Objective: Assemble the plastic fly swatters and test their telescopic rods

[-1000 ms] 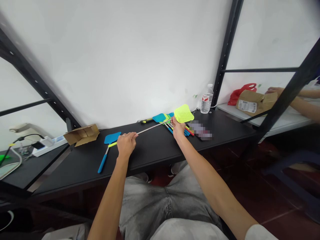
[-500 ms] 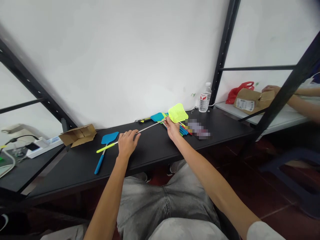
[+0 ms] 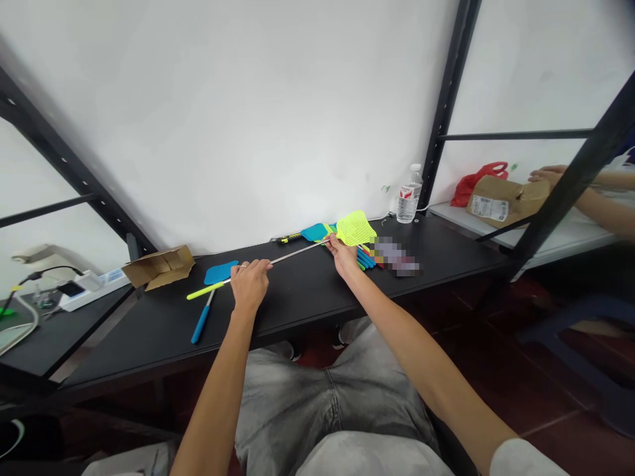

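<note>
Stretched between my two hands is a yellow-green fly swatter (image 3: 356,229) with a thin metal shaft. My left hand (image 3: 249,283) is closed around the shaft near the yellow-green grip, which sticks out to the left. At the other end my right hand (image 3: 342,255) pinches the shaft just below the perforated head. A blue fly swatter (image 3: 200,322) lies on the black table under the grip, its head partly covered by the held one. Behind and below my right hand lies a pile of more swatters (image 3: 316,232), with blue, green and red grips, partly hidden.
An opened cardboard box (image 3: 159,266) sits at the left, beside a white power strip (image 3: 94,291). A water bottle (image 3: 409,195) stands at the back right, near a blurred-out item (image 3: 395,256). Beyond the rack post, another person's hands touch a carton (image 3: 506,201).
My left hand and the yellow-green grip have shifted slightly left. My right hand still holds the head end, and the view has shifted a little.
</note>
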`<action>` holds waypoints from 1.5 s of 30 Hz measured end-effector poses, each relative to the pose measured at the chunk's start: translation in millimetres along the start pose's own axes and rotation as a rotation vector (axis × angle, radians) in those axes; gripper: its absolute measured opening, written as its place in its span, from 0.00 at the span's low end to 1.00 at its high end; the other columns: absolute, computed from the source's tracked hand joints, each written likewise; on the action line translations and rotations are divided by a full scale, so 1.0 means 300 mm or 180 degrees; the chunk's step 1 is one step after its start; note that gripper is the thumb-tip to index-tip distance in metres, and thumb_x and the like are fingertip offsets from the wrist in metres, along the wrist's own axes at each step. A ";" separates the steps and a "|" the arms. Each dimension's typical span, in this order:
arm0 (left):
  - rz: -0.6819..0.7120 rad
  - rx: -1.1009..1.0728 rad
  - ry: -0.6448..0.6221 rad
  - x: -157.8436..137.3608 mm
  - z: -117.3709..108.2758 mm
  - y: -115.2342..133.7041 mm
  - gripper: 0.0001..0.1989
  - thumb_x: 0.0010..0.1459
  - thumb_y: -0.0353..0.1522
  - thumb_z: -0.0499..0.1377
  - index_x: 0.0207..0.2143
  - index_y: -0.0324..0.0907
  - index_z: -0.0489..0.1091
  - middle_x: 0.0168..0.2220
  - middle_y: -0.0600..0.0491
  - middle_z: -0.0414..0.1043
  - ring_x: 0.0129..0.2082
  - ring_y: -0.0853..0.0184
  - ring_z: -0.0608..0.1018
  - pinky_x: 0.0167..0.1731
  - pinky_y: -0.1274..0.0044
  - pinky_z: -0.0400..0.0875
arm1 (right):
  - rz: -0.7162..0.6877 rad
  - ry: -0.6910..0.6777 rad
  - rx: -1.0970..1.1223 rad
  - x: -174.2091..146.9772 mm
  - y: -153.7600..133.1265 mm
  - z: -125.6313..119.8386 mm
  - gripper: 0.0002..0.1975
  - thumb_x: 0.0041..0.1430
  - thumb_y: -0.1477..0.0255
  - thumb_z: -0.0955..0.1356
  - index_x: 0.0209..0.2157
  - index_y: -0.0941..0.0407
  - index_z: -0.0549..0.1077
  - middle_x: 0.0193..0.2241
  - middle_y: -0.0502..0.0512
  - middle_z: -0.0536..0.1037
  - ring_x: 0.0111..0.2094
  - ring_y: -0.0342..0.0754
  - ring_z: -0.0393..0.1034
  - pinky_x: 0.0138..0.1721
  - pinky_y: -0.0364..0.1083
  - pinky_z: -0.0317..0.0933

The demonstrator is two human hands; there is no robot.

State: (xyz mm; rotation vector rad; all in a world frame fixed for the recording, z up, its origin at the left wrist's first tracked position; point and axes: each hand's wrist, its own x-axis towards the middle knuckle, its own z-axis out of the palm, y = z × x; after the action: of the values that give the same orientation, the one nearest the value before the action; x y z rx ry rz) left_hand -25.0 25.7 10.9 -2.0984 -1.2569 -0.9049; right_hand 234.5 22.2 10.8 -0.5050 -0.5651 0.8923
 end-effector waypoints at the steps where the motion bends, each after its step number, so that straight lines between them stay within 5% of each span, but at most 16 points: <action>1: -0.0037 0.0008 -0.0008 -0.001 -0.001 -0.004 0.15 0.68 0.36 0.48 0.38 0.46 0.75 0.34 0.49 0.78 0.35 0.59 0.73 0.39 0.67 0.52 | -0.0005 0.0015 0.0006 0.002 0.000 -0.001 0.18 0.39 0.66 0.80 0.30 0.55 0.73 0.29 0.49 0.79 0.34 0.46 0.76 0.39 0.45 0.74; 12: -0.0502 -0.0137 0.0125 -0.023 -0.017 -0.093 0.15 0.66 0.39 0.49 0.40 0.46 0.76 0.37 0.47 0.78 0.39 0.56 0.73 0.42 0.65 0.52 | -0.0076 0.0500 0.0058 0.059 -0.037 -0.056 0.15 0.42 0.67 0.80 0.27 0.58 0.75 0.27 0.52 0.78 0.36 0.47 0.76 0.41 0.45 0.74; 21: -0.0336 -0.0394 0.0095 -0.021 -0.041 -0.056 0.16 0.67 0.38 0.49 0.46 0.44 0.73 0.36 0.48 0.76 0.41 0.57 0.73 0.47 0.67 0.54 | 0.0106 0.0298 0.0240 0.046 -0.034 -0.057 0.16 0.46 0.64 0.79 0.32 0.57 0.75 0.30 0.50 0.79 0.31 0.42 0.75 0.37 0.41 0.73; 35: -0.0139 -0.0327 -0.0068 -0.021 -0.019 -0.049 0.17 0.67 0.43 0.49 0.44 0.46 0.74 0.36 0.48 0.77 0.38 0.59 0.74 0.42 0.69 0.55 | 0.0544 -0.0861 -0.0724 -0.010 0.007 -0.024 0.21 0.53 0.53 0.73 0.33 0.58 0.76 0.28 0.55 0.81 0.28 0.44 0.77 0.29 0.41 0.70; 45: -0.0186 -0.0122 -0.0049 -0.019 -0.009 -0.053 0.17 0.68 0.38 0.48 0.42 0.46 0.76 0.35 0.49 0.79 0.37 0.59 0.74 0.41 0.67 0.53 | 0.0246 -0.0447 -0.0598 0.010 0.003 -0.030 0.20 0.53 0.53 0.73 0.27 0.57 0.75 0.24 0.53 0.79 0.27 0.43 0.75 0.29 0.40 0.69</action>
State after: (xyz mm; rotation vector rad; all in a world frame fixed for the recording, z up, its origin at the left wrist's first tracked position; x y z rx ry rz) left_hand -41.9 27.6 9.8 -2.1118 -1.3246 -0.9471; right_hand 241.3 23.7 4.1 -0.6408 -0.7664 0.9580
